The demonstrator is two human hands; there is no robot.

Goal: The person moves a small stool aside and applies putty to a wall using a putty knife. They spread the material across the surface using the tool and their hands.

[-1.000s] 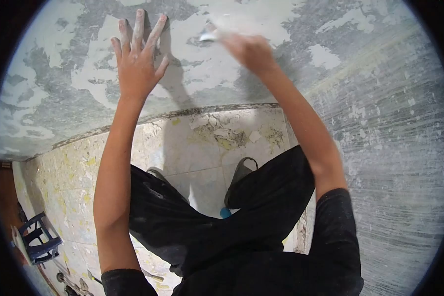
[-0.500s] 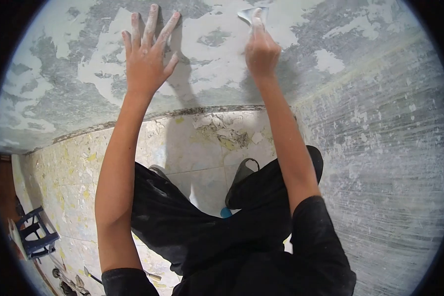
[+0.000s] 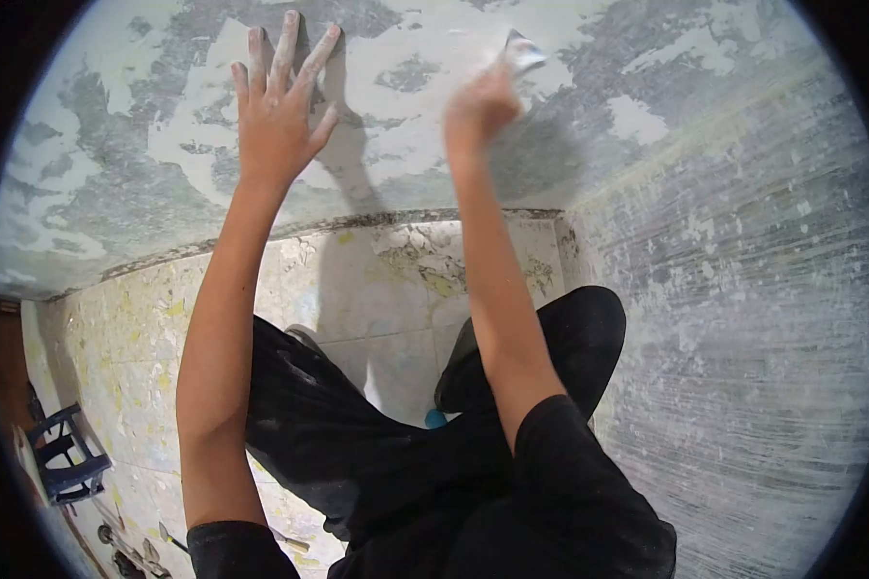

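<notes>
- Left hand (image 3: 278, 114) pressed flat on the wall (image 3: 116, 164), fingers spread, palm on the patchy grey-and-white skim; grip apart, holding nothing.
- Right hand (image 3: 475, 108) raised beside it, blurred, grip clamped on a scraper (image 3: 521, 50).
- Scraper blade up at the wall near the top of the view, just above the right knuckles; cannot tell whether touching the plaster.
- Hands near each other, not touching, both at about the same height.
- Wall patched in pale filler over darker grey; side wall (image 3: 743, 318) on the right streaked with fine horizontal scrape marks.
- Below the wall's base, tiled floor (image 3: 357, 289) littered with pale and yellowish flakes.
- Dark trousers (image 3: 357, 444) and a dark shoe (image 3: 459, 372) over the tiles, with a small blue thing (image 3: 435, 419) just beside the shoe, mostly hidden.
- Blue stool (image 3: 66, 454) at the far left edge, well apart from the hands; small tools (image 3: 140, 550) scattered on the floor near it, too small to tell.
</notes>
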